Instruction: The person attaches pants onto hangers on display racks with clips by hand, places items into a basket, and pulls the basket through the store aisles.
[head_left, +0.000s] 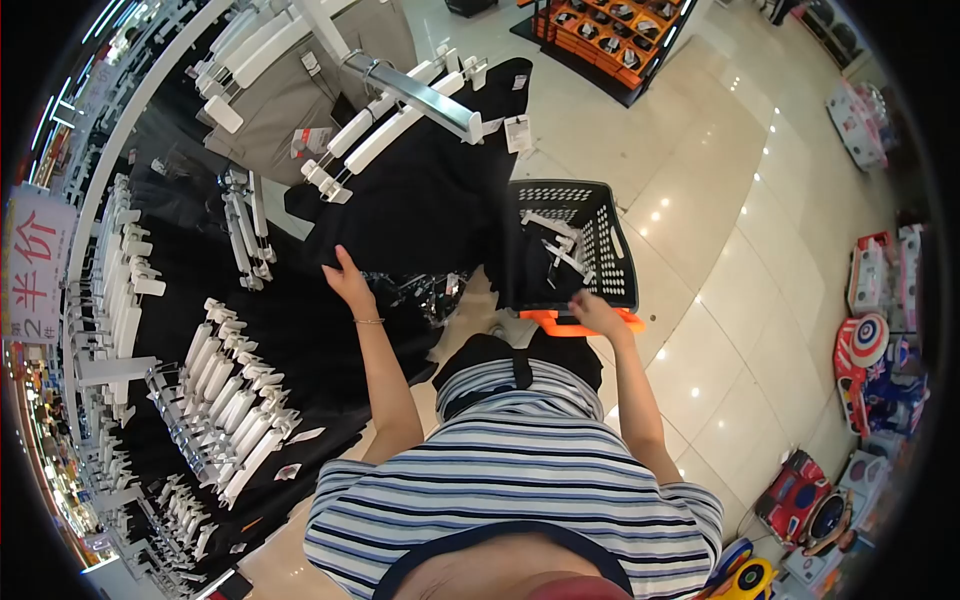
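Observation:
My left hand is raised against a black garment hanging from white clip hangers. Its thumb and forefinger are apart, and the other fingers hardly show. A black plastic shopping basket with an orange handle is in front of my body, to the right. Inside it lie white clip hangers and dark cloth. Over the near rim is my right hand, close to the orange handle. Its fingers point into the basket and are blurred, so their grip is unclear.
A metal rack arm sticks out above the black garment. Rows of white hangers with dark clothes fill the left. An orange display stand is at the top. Boxed toys line the right side of the tiled floor.

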